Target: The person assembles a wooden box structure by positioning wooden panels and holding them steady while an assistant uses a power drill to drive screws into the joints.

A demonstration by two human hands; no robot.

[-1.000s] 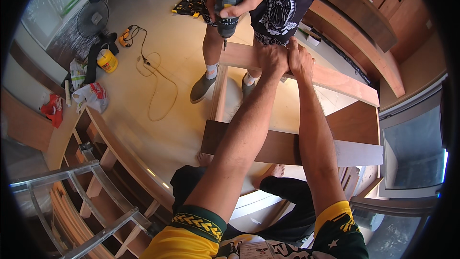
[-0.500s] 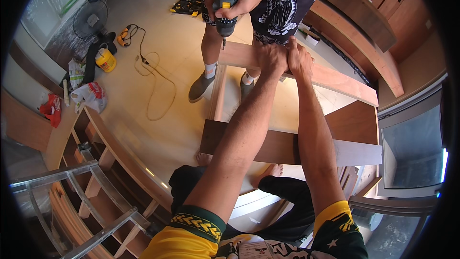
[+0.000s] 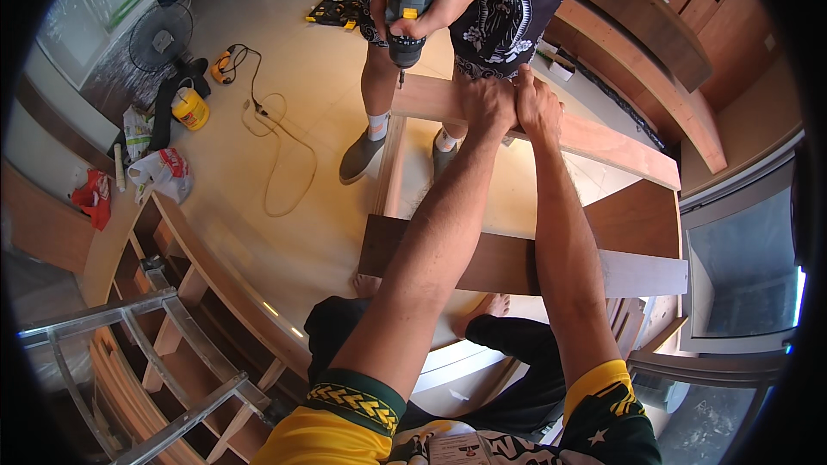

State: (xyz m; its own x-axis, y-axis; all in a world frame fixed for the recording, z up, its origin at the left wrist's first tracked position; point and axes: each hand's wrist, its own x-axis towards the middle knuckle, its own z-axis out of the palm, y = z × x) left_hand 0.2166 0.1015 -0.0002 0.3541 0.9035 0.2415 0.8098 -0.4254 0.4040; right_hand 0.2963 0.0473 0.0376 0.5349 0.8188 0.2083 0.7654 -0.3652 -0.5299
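Note:
My left hand (image 3: 491, 107) and my right hand (image 3: 540, 103) sit side by side on the far wooden board (image 3: 603, 146), fingers closed over its top edge. That board is part of an open wooden frame, with a darker board (image 3: 482, 269) crossing nearer, below my forearms. Facing me, a co-worker's hands (image 3: 452, 0) hold a cordless drill (image 3: 413, 0) pointing down. The drill's bit (image 3: 401, 79) is by the far board's left end; whether it touches the wood I cannot tell. My fingertips are hidden behind the board.
A metal ladder (image 3: 164, 327) lies over a wooden shelf unit (image 3: 224, 280) at the lower left. A cord (image 3: 297, 189) trails across the floor from a yellow power tool (image 3: 224, 65). A yellow bucket (image 3: 190, 109) and a fan (image 3: 161, 34) stand farther left. Curved boards (image 3: 655, 69) are at the far right.

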